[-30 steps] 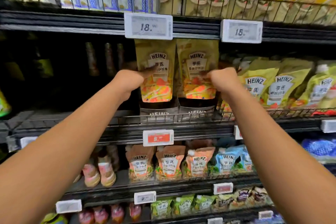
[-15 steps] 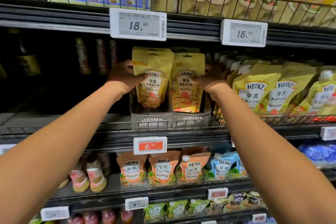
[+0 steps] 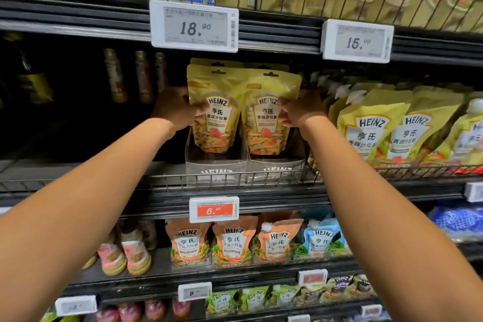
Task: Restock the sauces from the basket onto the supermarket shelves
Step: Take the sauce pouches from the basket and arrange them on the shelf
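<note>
The left hand [image 3: 175,108] and right hand [image 3: 300,110] have reached farther into the shelf, each gripping its pouch by the outer edge. The left pouch [image 3: 214,112], tilted half a second ago, now stands upright just beside the right pouch [image 3: 269,117]. Both bottoms have dropped behind the clear trays [image 3: 217,170].

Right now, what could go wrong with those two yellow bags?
Each hand grips just one side: left hand on the left pouch, right hand on the right pouch. Either could slip and tumble past the low rail. The right hand is close to the leaning pouches and might knock them.
</note>
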{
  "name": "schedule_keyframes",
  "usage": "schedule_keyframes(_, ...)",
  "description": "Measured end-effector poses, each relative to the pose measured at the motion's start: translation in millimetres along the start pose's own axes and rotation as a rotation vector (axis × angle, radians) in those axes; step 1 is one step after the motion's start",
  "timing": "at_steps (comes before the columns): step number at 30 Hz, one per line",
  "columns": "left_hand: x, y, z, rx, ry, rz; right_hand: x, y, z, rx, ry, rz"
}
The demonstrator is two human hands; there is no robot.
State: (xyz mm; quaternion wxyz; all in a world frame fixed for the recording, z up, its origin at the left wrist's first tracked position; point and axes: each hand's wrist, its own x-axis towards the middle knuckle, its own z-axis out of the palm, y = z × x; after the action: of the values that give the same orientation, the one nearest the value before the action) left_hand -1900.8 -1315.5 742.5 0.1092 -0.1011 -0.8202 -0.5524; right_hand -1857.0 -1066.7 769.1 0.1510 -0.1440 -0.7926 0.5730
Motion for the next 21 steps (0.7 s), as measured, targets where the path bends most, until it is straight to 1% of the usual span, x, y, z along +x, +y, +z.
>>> schedule_keyframes(2,0.9,-2.3,1.4,-0.025,0.025,0.006,-0.3,3.8,1.9,0.134,0.006,0.029)
schedule_keyframes(4,2.3,-4.9,2.7,-0.049,0.050,-0.004,0.5,8.7,1.9,0.197,0.037,0.015)
schedule_keyframes(7,4.9,-7.6,3.3,-0.046,0.085,-0.008,2.6,11.3,1.5,0.277,0.032,0.005)
schedule_keyframes(11,4.1,-9.1,4.6,0.017,0.114,0.015,2.5,10.8,0.2,0.286,0.003,-0.017)
schedule_keyframes(17,-0.2,-5.4,4.3,0.027,0.105,-0.002,-3.6,10.9,-1.7,0.215,-0.090,0.024)
schedule_keyframes(21,-4.0,-4.9,3.5,0.043,0.123,-0.031,-11.7,20.5,-8.6,0.178,-0.015,-0.072)
